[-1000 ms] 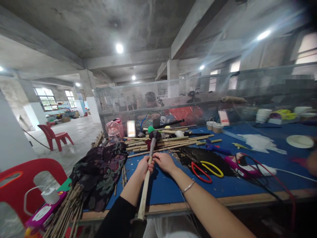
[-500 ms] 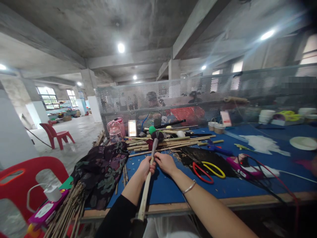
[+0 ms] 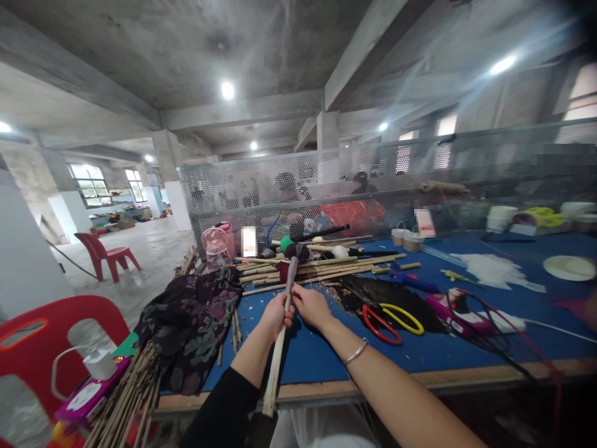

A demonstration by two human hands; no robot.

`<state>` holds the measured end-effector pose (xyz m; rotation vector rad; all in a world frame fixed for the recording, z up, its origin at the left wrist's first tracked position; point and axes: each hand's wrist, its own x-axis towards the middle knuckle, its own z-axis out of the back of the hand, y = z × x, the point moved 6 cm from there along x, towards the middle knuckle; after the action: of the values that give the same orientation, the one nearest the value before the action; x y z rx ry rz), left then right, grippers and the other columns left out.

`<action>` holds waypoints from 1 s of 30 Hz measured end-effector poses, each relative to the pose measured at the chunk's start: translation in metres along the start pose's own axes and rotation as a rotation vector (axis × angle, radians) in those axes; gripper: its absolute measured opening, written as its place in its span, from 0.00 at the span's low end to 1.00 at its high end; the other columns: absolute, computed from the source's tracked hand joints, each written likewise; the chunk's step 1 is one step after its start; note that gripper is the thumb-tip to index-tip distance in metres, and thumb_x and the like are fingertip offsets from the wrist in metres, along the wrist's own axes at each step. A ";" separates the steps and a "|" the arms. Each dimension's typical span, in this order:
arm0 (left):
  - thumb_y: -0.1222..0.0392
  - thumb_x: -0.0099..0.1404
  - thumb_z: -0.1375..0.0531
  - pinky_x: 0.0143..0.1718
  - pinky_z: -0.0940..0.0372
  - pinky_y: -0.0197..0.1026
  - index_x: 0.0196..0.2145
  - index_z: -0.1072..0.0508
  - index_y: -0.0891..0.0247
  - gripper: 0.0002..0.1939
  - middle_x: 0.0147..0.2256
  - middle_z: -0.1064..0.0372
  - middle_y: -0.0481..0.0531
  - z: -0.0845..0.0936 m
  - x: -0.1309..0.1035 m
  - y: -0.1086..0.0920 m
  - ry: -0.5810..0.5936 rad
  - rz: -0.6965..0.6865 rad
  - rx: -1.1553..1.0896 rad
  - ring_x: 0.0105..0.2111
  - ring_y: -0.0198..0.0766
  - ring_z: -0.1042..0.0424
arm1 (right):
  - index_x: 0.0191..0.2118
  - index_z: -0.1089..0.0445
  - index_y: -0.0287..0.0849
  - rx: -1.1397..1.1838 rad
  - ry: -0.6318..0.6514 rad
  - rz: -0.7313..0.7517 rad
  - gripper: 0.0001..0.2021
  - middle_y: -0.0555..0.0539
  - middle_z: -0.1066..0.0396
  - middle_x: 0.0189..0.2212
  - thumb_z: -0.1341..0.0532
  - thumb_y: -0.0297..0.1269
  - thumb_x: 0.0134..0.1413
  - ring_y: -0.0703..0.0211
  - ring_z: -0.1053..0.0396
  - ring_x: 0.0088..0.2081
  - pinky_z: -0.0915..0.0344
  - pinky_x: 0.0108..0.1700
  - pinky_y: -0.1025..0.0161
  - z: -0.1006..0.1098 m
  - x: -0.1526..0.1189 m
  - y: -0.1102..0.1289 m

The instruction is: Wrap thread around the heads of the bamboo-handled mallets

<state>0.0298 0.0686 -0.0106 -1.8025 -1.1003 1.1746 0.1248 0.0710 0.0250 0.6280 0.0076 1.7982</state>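
Note:
A pale wooden stick [image 3: 275,373] with a grey wrapped upper part [image 3: 291,274] points away from me, its bare lower end over the table's front edge. My left hand [image 3: 276,313] is wrapped round its middle. Close beside it, my right hand [image 3: 311,305] is closed in a pinch at the stick's right side; what its fingertips hold is too small to make out. Beyond the wrapped end sit a dark ball of yarn [image 3: 297,251] and a green ball [image 3: 285,244]. Several bamboo sticks [image 3: 345,269] lie across the table behind my hands.
Red-and-yellow-handled scissors [image 3: 382,323] lie on black cloth at the right, near a purple power strip [image 3: 459,318]. Patterned dark cloth [image 3: 191,330] and a bundle of thin twigs [image 3: 125,398] are on the left. A perforated metal screen [image 3: 401,186] stands behind the blue table [image 3: 321,367].
The stick's lower end has shifted slightly to the right. Both hands stay in nearly the same place, with the left hand still round the stick.

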 end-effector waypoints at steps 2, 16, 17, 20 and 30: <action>0.53 0.59 0.51 0.11 0.60 0.27 0.25 0.38 0.65 0.13 0.15 0.45 0.44 0.001 0.000 0.000 -0.019 -0.033 0.027 0.10 0.23 0.54 | 0.36 0.33 0.47 0.011 -0.011 -0.010 0.08 0.50 0.28 0.30 0.48 0.37 0.54 0.60 0.32 0.32 0.50 0.30 0.67 0.000 0.001 -0.002; 0.53 0.59 0.52 0.12 0.59 0.28 0.33 0.35 0.62 0.12 0.13 0.45 0.43 0.005 0.004 0.001 -0.054 -0.104 0.146 0.10 0.26 0.51 | 0.33 0.45 0.43 0.614 -0.191 -0.148 0.08 0.48 0.35 0.31 0.45 0.33 0.43 0.60 0.37 0.34 0.42 0.36 0.65 -0.002 0.013 -0.017; 0.53 0.59 0.52 0.12 0.59 0.28 0.34 0.35 0.62 0.12 0.13 0.45 0.42 0.005 0.004 0.000 -0.044 -0.114 0.156 0.10 0.26 0.51 | 0.33 0.46 0.43 0.739 -0.189 -0.195 0.09 0.48 0.36 0.30 0.45 0.37 0.45 0.60 0.36 0.33 0.41 0.35 0.64 -0.006 0.014 -0.019; 0.52 0.59 0.52 0.12 0.58 0.29 0.34 0.35 0.62 0.13 0.13 0.45 0.42 0.003 0.004 0.000 -0.019 -0.142 0.192 0.10 0.26 0.51 | 0.34 0.50 0.44 1.081 -0.011 -0.317 0.12 0.51 0.37 0.24 0.48 0.47 0.50 0.62 0.36 0.24 0.40 0.27 0.65 -0.027 0.014 -0.014; 0.55 0.58 0.50 0.12 0.56 0.29 0.37 0.33 0.61 0.12 0.13 0.43 0.43 0.007 0.005 -0.001 -0.048 -0.150 0.205 0.10 0.27 0.48 | 0.25 0.40 0.40 0.773 0.115 -0.158 0.07 0.57 0.43 0.15 0.41 0.35 0.45 0.69 0.47 0.18 0.51 0.22 0.70 -0.020 0.015 -0.012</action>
<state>0.0236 0.0741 -0.0135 -1.5170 -1.0806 1.1990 0.1246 0.0940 0.0105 1.0252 0.8384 1.6451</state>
